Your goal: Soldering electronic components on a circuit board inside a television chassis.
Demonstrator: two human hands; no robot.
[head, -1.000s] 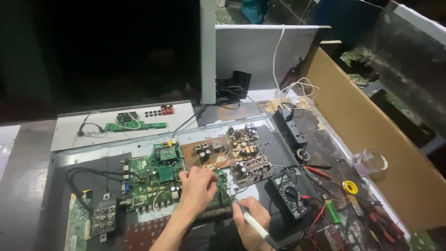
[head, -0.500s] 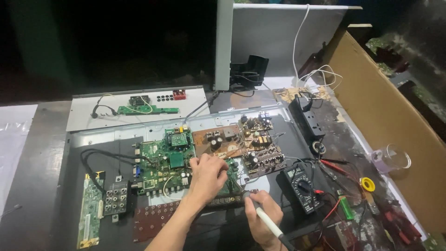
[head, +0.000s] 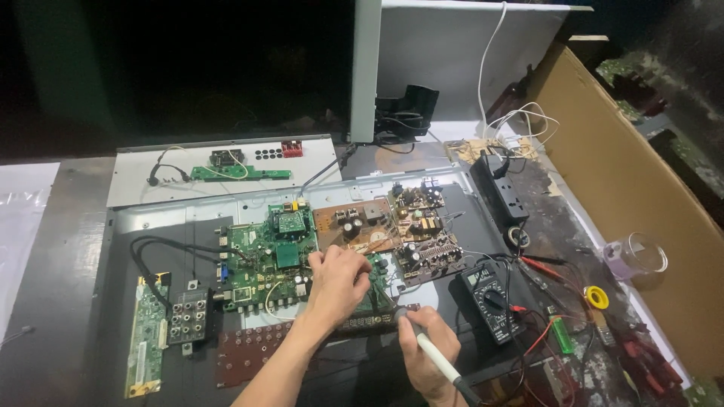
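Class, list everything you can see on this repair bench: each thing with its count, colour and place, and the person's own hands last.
main circuit board: one, green, centre-left
power board: one, brown, right of the main board
narrow board: one, green, far left
jack panel: one, grey, beside the narrow board
multimeter: one, black, right of the hands
power strip: one, black, upper right
solder reel: one, yellow, right
lighter: one, green, lower right
clear cup: one, far right
cardboard sheet: one, brown, right edge
left hand: resting on a small board
right hand: grip on a white soldering iron
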